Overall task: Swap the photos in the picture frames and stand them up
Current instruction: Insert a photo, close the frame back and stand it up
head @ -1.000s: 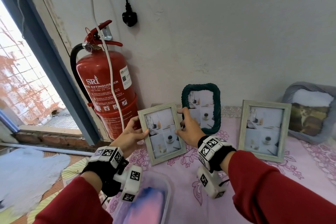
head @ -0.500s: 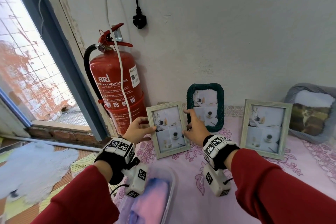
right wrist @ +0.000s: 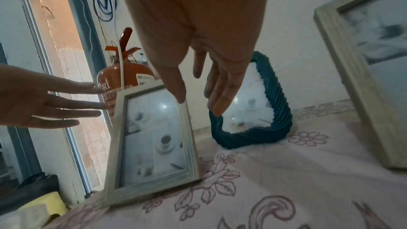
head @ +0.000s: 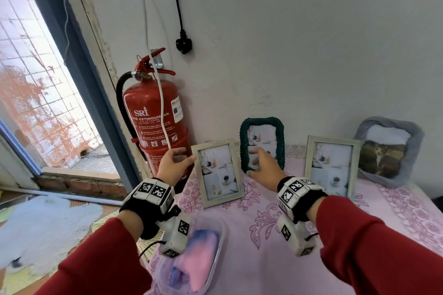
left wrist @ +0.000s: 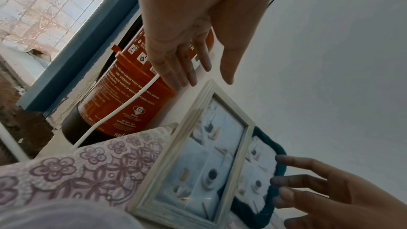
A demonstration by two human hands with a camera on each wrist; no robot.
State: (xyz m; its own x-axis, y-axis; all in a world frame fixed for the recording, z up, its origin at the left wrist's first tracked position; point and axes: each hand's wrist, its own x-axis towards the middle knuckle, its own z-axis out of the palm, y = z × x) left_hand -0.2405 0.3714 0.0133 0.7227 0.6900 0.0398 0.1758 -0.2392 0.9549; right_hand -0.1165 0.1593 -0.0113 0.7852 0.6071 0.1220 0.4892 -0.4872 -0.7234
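A pale wooden picture frame (head: 218, 171) (left wrist: 199, 168) (right wrist: 152, 141) with a coffee-cup photo stands upright on the floral cloth. My left hand (head: 173, 160) (left wrist: 196, 69) hovers open just left of its top corner, fingers straight, apart from it. My right hand (head: 260, 163) (right wrist: 198, 91) is open to the frame's right, in front of a dark green rope frame (head: 262, 141) (right wrist: 275, 111) that stands against the wall. A second pale wooden frame (head: 332, 166) stands further right. A grey soft frame (head: 388, 151) with a landscape photo leans at the far right.
A red fire extinguisher (head: 153, 117) stands against the wall left of the table (head: 275, 246), with a white cable (head: 158, 84) across it. A clear plastic tub (head: 215, 258) with pink-blue cloth sits at the front edge. An open doorway (head: 36, 79) lies left.
Both hands held the pale frame by its sides earlier; now they have let go and drawn slightly apart, and the frame stands by itself. The head view has tilted up.
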